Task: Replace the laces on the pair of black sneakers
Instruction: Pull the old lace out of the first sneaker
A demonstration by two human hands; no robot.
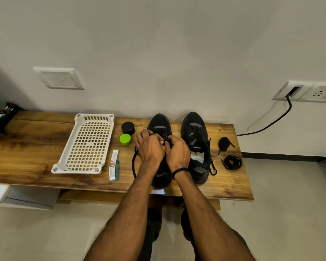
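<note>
Wooden bench, two sneakers, two coiled laces, left grip and right grip pinching one lace

Wall: off-white and plain, it filled the far half of my feed; a soft shadow darkened its left edge.
Blank cover plate: white, set in the wall at left.
Socket panel: white, at far right; a black cable dropped from it toward the table's far right corner.
Table: long wood-grain top, pushed against the wall; I noted a lower wooden shelf beneath its near edge.
Floor: pale tiles, with a dark skirting strip along the wall at right.
</note>
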